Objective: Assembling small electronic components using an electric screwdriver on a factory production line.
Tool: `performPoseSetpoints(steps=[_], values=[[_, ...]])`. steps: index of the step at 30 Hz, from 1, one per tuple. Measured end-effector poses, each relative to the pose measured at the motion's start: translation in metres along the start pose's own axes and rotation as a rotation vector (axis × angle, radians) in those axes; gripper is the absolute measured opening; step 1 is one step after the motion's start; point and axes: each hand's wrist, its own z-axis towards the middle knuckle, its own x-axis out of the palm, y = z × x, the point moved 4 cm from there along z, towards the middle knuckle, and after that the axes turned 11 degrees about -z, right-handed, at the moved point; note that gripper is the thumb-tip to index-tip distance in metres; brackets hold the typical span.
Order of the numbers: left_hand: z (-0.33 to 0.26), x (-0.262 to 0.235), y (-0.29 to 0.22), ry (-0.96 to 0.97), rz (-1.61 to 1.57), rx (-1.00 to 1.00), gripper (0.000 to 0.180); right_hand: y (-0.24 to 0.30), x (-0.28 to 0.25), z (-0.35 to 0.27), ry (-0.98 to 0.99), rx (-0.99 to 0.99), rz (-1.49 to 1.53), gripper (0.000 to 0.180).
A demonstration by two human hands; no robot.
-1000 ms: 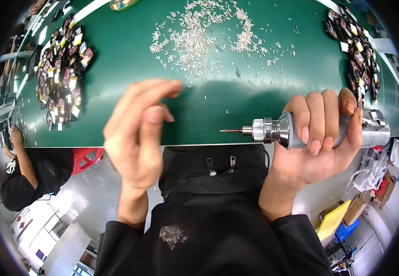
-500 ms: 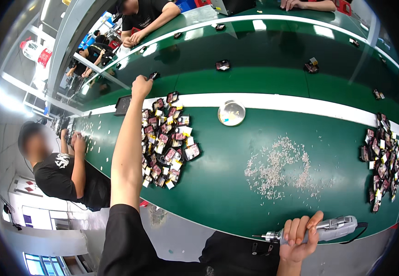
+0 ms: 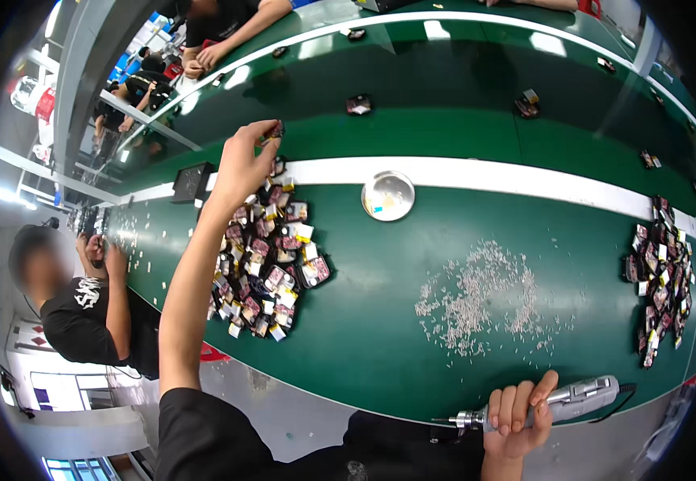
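Observation:
My left hand (image 3: 245,164) reaches out over the white rail, its fingers closed on a small dark electronic module (image 3: 278,130). Below that hand lies a heap of similar black modules (image 3: 256,276) with reddish and white parts, partly hidden by my forearm. At the table's near edge my right hand (image 3: 519,413) wraps round a grey electric screwdriver (image 3: 588,394), its bit (image 3: 443,420) pointing left. Beyond the screwdriver, many tiny silvery screws (image 3: 476,301) are spread loosely on the green table (image 3: 364,337).
A round metal dish (image 3: 388,196) stands by the white rail (image 3: 460,171). A black tray (image 3: 192,183) is left of my forearm. Another module heap (image 3: 661,280) lies at far right. Single modules sit on the belt (image 3: 436,132) behind the rail. A co-worker (image 3: 87,309) works at the left.
My left hand has drawn slightly back and right from the belt with the module now in its fingers. The view has shifted a little. My right hand keeps its hold on the screwdriver.

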Motion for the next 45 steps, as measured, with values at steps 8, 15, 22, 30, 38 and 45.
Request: performPoseSetpoints(steps=[8,15,22,30,38,45], values=[[-0.218,0.063,-0.187,0.501,-0.196,0.463,0.051,-0.009,0.015,0.008,0.140,0.030,0.014,0.013],[-0.231,0.074,-0.196,0.322,-0.347,0.377,0.035,-0.019,0.013,-0.018,0.174,0.099,0.031,0.007],[-0.243,0.084,-0.214,0.180,-0.163,0.575,0.027,-0.037,0.024,-0.044,0.163,0.191,-0.008,0.004],[-0.256,0.085,-0.230,0.186,-0.059,0.781,0.023,-0.043,0.035,-0.045,0.075,0.149,-0.301,0.008],[-0.257,0.083,-0.224,0.366,-0.209,0.634,0.035,-0.020,0.026,-0.038,0.202,0.153,-0.106,0.009],[-0.261,0.083,-0.222,0.450,-0.202,0.612,0.045,0.030,0.039,-0.006,0.441,-0.013,-0.331,0.016]])
